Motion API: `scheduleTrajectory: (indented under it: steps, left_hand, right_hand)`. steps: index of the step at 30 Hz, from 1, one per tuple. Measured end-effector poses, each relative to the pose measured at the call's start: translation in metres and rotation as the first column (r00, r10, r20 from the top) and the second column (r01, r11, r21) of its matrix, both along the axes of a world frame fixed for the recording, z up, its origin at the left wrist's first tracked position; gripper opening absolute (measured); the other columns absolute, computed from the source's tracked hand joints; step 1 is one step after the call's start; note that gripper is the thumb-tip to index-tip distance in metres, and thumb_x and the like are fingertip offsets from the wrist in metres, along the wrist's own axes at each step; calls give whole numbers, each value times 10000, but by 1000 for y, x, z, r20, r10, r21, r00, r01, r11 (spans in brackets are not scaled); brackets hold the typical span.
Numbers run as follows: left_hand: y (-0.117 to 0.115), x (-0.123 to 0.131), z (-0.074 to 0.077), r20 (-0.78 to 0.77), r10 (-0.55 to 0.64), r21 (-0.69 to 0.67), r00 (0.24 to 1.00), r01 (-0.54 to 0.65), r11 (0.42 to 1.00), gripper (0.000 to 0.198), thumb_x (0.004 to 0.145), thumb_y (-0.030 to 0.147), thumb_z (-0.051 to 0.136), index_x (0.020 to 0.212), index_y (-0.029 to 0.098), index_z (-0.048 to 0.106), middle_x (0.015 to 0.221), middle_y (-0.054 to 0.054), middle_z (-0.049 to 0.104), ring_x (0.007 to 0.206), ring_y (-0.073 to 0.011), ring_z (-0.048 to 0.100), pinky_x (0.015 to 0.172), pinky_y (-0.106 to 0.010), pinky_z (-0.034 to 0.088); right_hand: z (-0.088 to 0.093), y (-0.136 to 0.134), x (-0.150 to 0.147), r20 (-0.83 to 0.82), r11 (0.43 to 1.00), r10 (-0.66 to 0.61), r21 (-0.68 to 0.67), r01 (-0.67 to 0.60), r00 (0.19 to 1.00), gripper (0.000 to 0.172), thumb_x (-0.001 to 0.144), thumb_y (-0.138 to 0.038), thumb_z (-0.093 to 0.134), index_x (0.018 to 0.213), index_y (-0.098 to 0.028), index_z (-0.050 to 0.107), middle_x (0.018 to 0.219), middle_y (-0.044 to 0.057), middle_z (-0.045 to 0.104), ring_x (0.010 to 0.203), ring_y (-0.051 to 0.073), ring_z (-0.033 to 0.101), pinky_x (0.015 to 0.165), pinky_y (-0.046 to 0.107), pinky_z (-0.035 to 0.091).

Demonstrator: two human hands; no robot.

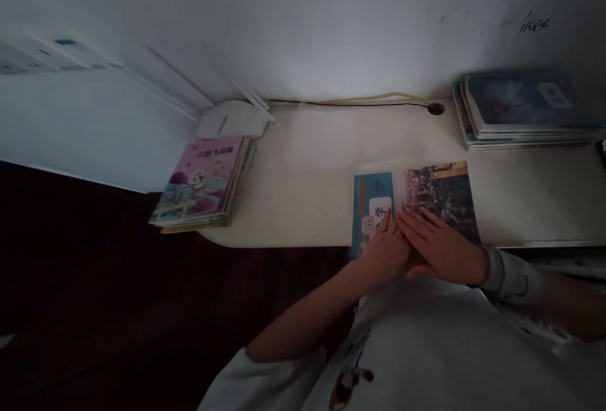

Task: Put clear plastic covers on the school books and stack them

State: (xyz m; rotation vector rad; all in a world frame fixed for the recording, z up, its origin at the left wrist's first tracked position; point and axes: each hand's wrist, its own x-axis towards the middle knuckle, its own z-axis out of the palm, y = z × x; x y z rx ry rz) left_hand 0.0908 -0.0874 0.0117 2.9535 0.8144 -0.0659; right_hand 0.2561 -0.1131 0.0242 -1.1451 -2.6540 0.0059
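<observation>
Cream-coloured desk (307,177) runs along a pale wall, and at its near edge lies an open book (416,199), its covers facing up: a blue panel with a white label on the left side and a dark, busy picture on the right side. Both of the person's hands rest on it. The left hand (384,253) lies flat with its fingers stretched out and close together, fingertips on the blue cover beside the white label; it grips nothing. The right hand (442,248) lies just beside it, palm down and fingers extended over the lower corner of the dark cover, touching the left hand along one side; it also only presses and does not clasp anything. A pale wristband (514,278) wraps the right wrist.

At the left end of the desk sits a stack of picture books (203,184), the top one pink with cartoon figures, its corner hanging past the desk edge. Behind that stack, against the wall, stands a white, rounded object (234,119) that is too dim to name. A thin yellow cable (360,101) runs along the back edge to a round cable hole (435,108). At the far right, well apart from the hands, rests another stack of books (521,114) with a blue cover on top. The person's white shirt (426,348) fills the lower part of the view.
</observation>
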Motion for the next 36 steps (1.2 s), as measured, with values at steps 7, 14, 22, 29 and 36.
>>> scheduleTrajectory:
  steps: [7, 14, 22, 29, 36]
  left_hand:
    - [46, -23, -18, 39, 148, -67, 988, -145, 987, 760, 923, 591, 294, 1477, 73, 246, 1534, -204, 265, 1456, -296, 136, 1162, -509, 142]
    - [87, -65, -32, 241, 538, -182, 808, -507, 843, 650, 943, 510, 297, 1451, 104, 309, 1516, -207, 313, 1422, -303, 260, 1132, -539, 226]
    - [102, -72, -27, 368, 796, -544, 480, -583, 604, 334, 877, 335, 465, 1095, 157, 646, 932, -90, 709, 821, -193, 659, 797, -353, 525]
    - [109, -68, -15, 284, 818, -558, 499, -608, 565, 318, 797, 276, 594, 1097, 180, 639, 960, -77, 698, 844, -185, 645, 819, -332, 497]
    - [104, -70, -16, 282, 825, -592, 489, -588, 551, 292, 781, 306, 608, 1036, 180, 670, 887, -75, 715, 766, -193, 651, 748, -332, 513]
  right_hand:
    - [-37, 38, 65, 70, 978, -179, -96, 186, 981, 774, 905, -586, 393, 1452, -44, 320, 1483, 220, 359, 1392, 316, 315, 1126, 521, 261]
    - [-42, 51, 110, -42, 889, -457, -64, 454, 889, 689, 926, -538, 347, 1442, -82, 338, 1486, 211, 365, 1391, 321, 315, 1103, 544, 272]
    - [-26, 69, 129, -316, 693, -718, -410, 593, 620, 479, 839, -607, 446, 758, -184, 655, 653, 57, 656, 608, 189, 600, 619, 322, 471]
    - [-19, 79, 127, -166, 587, -766, -575, 570, 622, 281, 827, -404, 486, 643, -206, 561, 468, -5, 553, 486, 154, 528, 559, 283, 401]
    - [-32, 74, 128, -219, 601, -799, -345, 721, 561, 221, 831, -372, 459, 701, -215, 543, 738, 90, 658, 711, 226, 608, 656, 336, 439]
